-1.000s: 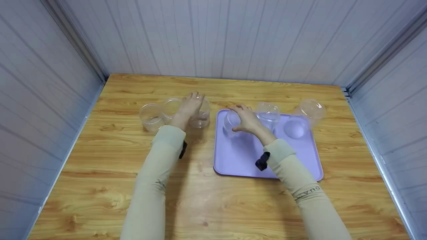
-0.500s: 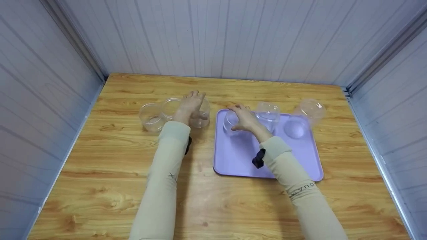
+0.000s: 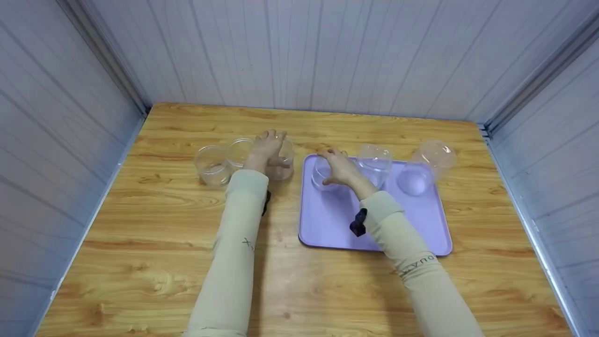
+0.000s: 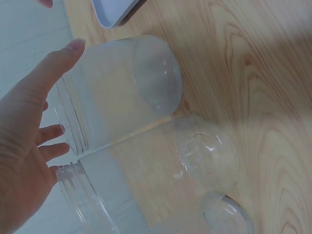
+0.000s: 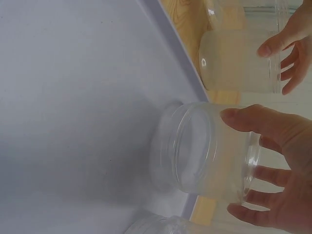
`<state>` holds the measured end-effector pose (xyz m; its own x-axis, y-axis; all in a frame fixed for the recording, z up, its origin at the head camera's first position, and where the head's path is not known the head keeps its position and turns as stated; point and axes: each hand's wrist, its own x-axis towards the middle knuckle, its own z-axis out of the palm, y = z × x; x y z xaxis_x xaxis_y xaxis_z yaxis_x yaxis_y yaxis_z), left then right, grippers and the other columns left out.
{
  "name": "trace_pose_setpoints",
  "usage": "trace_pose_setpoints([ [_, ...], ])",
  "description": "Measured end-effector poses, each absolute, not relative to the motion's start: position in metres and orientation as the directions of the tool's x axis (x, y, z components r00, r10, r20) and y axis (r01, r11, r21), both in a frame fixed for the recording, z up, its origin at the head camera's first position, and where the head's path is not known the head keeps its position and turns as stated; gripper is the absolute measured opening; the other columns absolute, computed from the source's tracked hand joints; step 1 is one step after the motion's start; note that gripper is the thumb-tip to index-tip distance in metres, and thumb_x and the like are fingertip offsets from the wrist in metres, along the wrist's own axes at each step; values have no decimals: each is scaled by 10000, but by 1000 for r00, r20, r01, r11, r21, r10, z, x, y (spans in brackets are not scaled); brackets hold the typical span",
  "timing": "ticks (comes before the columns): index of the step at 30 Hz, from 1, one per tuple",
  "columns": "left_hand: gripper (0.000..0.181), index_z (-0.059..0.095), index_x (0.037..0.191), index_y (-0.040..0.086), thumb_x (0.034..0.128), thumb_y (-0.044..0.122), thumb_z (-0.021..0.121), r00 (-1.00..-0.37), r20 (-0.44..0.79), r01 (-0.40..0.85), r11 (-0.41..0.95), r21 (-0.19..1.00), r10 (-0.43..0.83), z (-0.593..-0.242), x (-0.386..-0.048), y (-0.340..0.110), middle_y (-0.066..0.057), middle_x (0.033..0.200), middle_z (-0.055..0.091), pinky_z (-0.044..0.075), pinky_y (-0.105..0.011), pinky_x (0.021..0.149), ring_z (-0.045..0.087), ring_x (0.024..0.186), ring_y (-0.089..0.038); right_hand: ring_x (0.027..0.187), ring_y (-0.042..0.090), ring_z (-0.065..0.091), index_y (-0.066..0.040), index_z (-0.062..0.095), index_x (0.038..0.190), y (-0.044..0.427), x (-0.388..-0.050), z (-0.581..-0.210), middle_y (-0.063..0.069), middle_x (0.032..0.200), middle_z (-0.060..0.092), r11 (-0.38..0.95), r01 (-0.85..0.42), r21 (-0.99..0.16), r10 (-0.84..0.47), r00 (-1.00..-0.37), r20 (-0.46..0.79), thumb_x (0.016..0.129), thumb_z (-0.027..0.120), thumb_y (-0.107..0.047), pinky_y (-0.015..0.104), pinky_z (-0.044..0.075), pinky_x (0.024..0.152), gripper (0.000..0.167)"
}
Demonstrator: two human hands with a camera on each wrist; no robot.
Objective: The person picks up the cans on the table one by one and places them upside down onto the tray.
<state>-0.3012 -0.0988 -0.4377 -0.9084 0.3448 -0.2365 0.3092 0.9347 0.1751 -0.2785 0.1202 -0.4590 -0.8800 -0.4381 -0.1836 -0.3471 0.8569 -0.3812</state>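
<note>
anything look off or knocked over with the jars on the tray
Maybe the rightmost clear jar: in the head view it slants outward past the back right corner of the purple tray, more than the middle jar. Camera angle could explain that. No spill or damage is visible.

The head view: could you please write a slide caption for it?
Left hand at a clear jar on the wooden table, right hand at a second jar on the purple tray.

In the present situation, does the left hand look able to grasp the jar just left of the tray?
Probably yes: the left hand is at the rim of the jar with nothing between, but the neighbouring jar may crowd the fingers.
</note>
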Motion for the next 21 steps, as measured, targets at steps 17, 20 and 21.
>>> trace_pose_setpoints([
  [17,799,268,1374,29,774,387,654,-906,-239,302,930,209,348,-438,-307,-95,-245,1334,299,297,-434,991,295,1218,-390,1200,389,295,-146,328,1377,118,-281,-465,194,1353,299,875,-317,-367,-411,-886,-213,649,778,-153,502,357,906,855],
  [20,783,302,1363,27,766,383,663,-907,-235,305,930,204,349,-437,-307,-93,-237,1305,335,315,-426,980,321,1198,-384,1211,400,281,-151,321,1381,118,-281,-465,201,1360,290,876,-312,-367,-408,-886,-221,650,776,-155,515,352,906,860],
  [21,776,315,1357,26,764,383,666,-908,-234,306,931,197,348,-437,-307,-93,-235,1291,351,328,-423,970,334,1188,-384,1213,405,278,-149,320,1381,118,-281,-466,205,1362,289,876,-312,-368,-408,-886,-221,651,775,-153,517,352,906,860],
])
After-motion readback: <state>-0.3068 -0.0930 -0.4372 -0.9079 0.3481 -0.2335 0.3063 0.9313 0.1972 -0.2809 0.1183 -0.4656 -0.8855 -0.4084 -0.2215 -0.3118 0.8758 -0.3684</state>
